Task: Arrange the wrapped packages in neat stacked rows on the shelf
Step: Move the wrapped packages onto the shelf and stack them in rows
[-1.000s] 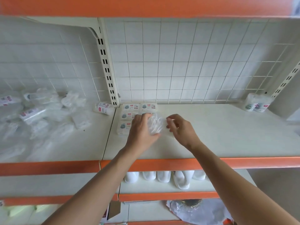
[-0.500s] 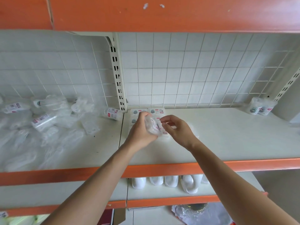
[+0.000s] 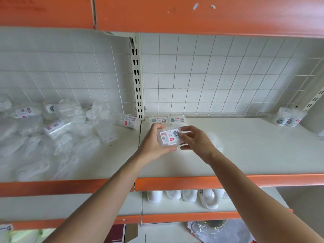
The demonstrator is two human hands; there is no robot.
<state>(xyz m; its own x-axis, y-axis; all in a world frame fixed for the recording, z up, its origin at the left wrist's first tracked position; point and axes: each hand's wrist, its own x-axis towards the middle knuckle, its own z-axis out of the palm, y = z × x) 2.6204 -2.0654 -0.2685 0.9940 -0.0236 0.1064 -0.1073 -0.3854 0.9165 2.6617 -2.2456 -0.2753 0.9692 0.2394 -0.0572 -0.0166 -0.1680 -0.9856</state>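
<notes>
A clear wrapped package point(image 3: 168, 137) with a white label is lifted above the white shelf point(image 3: 254, 151), its label turned toward me. My left hand point(image 3: 154, 142) grips it from the left and below. My right hand point(image 3: 196, 139) pinches its right edge with fingertips. Behind the hands, two packages point(image 3: 166, 119) lie flat side by side at the back of the shelf. Another clear package point(image 3: 216, 142) lies on the shelf just right of my right hand, partly hidden.
A loose heap of wrapped packages point(image 3: 52, 130) covers the left shelf bay. Two packages point(image 3: 289, 118) stand at the far right corner. A slotted upright point(image 3: 137, 76) divides the bays. An orange beam point(image 3: 192, 14) hangs overhead. White items point(image 3: 184, 195) sit on the lower shelf.
Both hands have lifted the package off the row and turned it, so its label now faces me. The camera view tilted upward.
</notes>
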